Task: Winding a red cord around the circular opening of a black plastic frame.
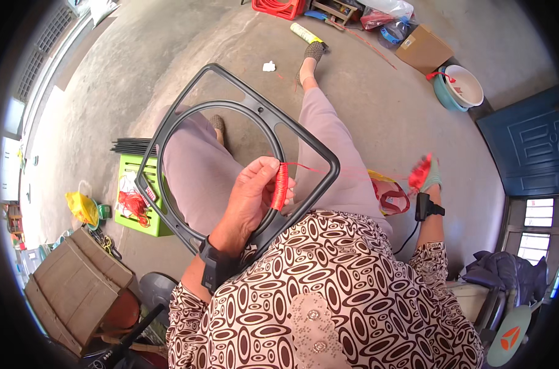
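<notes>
A black square frame [264,117] with a round ring inside it lies tilted across my lap. My left hand [251,187] is closed round the ring's right side, thumb against a section tightly wound with red cord [281,187]. From there a thin red strand runs right toward my right hand [435,175], held out beyond my right knee. That hand wears a pale green glove and grips a bundle of red cord [419,172], somewhat blurred. Dark bands with boxes sit on both my wrists.
Left of my legs stands a bright green stool [147,224] bearing loose red cord [133,206] and stacked black pieces. A yellow bag [82,207] and a cardboard-like brown box [76,283] are farther left. Basins [464,86] and a carton [424,49] stand far right.
</notes>
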A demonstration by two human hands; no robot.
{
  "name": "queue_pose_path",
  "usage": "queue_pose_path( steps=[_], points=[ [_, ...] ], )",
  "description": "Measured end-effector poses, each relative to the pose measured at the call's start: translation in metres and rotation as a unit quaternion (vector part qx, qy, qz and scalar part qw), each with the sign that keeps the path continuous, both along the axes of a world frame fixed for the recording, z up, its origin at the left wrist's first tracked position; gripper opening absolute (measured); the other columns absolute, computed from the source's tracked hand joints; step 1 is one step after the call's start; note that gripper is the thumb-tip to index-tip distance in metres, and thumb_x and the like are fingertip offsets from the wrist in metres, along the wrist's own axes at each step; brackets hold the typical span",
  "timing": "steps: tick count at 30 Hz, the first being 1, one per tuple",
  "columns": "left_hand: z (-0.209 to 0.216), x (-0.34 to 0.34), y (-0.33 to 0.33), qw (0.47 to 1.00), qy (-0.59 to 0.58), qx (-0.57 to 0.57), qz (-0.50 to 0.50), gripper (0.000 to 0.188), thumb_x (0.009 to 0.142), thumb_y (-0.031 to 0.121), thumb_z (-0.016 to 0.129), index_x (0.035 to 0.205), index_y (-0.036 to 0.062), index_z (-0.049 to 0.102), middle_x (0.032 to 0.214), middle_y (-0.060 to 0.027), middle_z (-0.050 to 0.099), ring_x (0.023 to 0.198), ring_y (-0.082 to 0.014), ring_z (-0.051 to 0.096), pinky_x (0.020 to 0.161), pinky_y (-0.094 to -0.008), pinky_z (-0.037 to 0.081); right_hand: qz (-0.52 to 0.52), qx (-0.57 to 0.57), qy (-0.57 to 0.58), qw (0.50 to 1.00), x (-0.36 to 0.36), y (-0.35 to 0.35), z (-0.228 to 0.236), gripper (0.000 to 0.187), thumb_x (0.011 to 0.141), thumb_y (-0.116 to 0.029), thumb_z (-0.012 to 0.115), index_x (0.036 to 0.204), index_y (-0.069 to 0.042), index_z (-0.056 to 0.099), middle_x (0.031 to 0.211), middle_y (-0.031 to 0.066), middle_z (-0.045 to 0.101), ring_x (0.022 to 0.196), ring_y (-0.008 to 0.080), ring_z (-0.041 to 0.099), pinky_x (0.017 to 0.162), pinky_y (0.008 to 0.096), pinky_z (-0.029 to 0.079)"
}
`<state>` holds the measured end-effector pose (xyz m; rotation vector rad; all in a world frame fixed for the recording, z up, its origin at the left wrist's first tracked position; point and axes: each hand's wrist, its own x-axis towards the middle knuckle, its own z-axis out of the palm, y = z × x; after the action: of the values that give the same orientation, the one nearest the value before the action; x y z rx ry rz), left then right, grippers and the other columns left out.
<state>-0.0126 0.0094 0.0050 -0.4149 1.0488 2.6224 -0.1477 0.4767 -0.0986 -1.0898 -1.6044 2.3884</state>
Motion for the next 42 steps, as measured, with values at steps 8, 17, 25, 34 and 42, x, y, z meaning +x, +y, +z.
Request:
queue_pose_path(
  steps=[8, 17, 25, 34, 42],
  points=[
    [-0.001, 0.000, 0.006, 1.000, -0.008, -0.003, -0.018, 0.015, 0.090, 0.021, 0.058, 0.087, 0.0069, 0.054, 0.079, -0.0127, 0.065, 0.065, -0.0182, 0.064, 0.059, -0.0286, 0.054, 0.264, 0.391, 0.235, 0.850, -0.005, -0.240, 0.080, 0.033, 0.079, -0.024, 0.067, 0.102, -0.002, 0.062, 0.084, 0.0080, 0.064, 0.077, 0.0140, 0.057, 0.074, 0.0312, 0.048],
    [-0.001, -0.002, 0.014, 0.992, -0.061, 0.100, -0.049, 0.021, 0.089, 0.023, 0.059, 0.101, 0.0047, 0.056, 0.086, -0.0119, 0.065, 0.068, -0.0207, 0.065, 0.061, -0.0298, 0.056, 0.511, -0.239, -0.001, 0.826, -0.019, -0.352, 0.000, 0.045, 0.082, -0.029, 0.065, 0.112, 0.003, 0.055, 0.104, 0.0132, 0.060, 0.093, 0.0181, 0.058, 0.085, 0.0318, 0.046],
    [-0.001, -0.001, 0.017, 0.993, 0.027, 0.113, -0.019, 0.036, 0.087, 0.021, 0.062, 0.118, 0.0049, 0.051, 0.101, -0.0088, 0.063, 0.086, -0.0200, 0.064, 0.075, -0.0322, 0.055, 0.584, -0.365, 0.052, 0.723, 0.016, -0.338, 0.066, 0.051, 0.082, -0.033, 0.065, 0.115, 0.004, 0.053, 0.113, 0.0151, 0.057, 0.100, 0.0219, 0.058, 0.089, 0.0334, 0.046],
    [-0.013, 0.004, 0.007, 0.999, 0.032, 0.040, -0.015, 0.026, 0.085, 0.012, 0.064, 0.108, 0.0009, 0.059, 0.094, -0.0090, 0.066, 0.077, -0.0173, 0.065, 0.070, -0.0319, 0.056, 0.735, -0.211, 0.095, 0.637, -0.006, -0.310, 0.121, 0.053, 0.078, -0.015, 0.067, 0.123, 0.004, 0.047, 0.116, 0.0122, 0.058, 0.104, 0.0206, 0.058, 0.092, 0.0313, 0.046],
    [-0.011, 0.003, 0.011, 1.000, 0.024, 0.017, 0.007, 0.015, 0.086, 0.007, 0.061, 0.099, 0.0004, 0.061, 0.088, -0.0087, 0.067, 0.074, -0.0166, 0.066, 0.070, -0.0320, 0.057, 0.657, 0.120, 0.088, 0.739, 0.027, -0.291, 0.140, 0.047, 0.076, -0.008, 0.068, 0.120, 0.001, 0.051, 0.103, 0.0042, 0.060, 0.091, 0.0108, 0.055, 0.083, 0.0247, 0.046]
  ],
)
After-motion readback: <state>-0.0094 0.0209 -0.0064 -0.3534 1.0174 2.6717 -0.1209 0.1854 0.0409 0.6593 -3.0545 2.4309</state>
